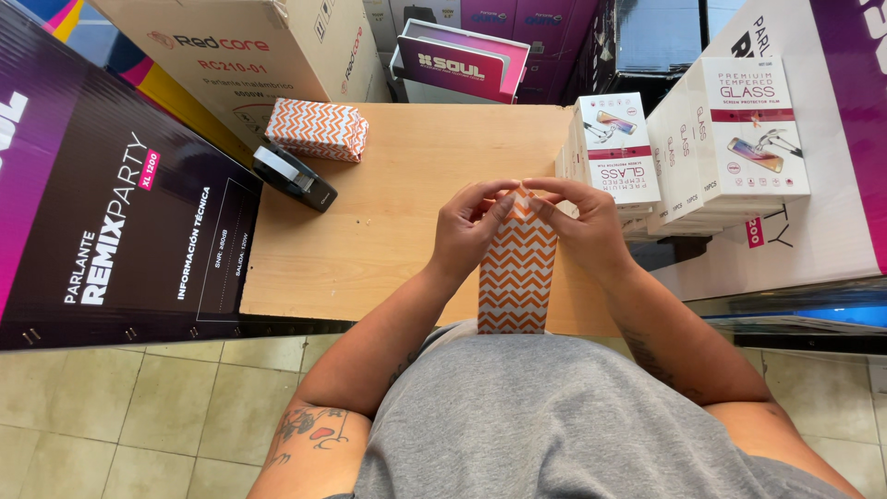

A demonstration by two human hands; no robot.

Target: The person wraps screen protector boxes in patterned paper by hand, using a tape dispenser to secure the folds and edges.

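I hold a narrow box wrapped in orange and white zigzag paper upright against my grey shirt, over the near edge of the wooden table. My left hand and my right hand both pinch the paper at the box's far end, fingertips meeting on the fold. A second parcel in the same zigzag paper lies at the table's far left. A black and grey tape dispenser sits just in front of that parcel, apart from my hands.
White boxes of screen protectors stand stacked at the table's right, next to my right hand. A large dark speaker carton borders the left edge, a brown carton stands behind, and more cartons are at the back and right. Tiled floor lies below.
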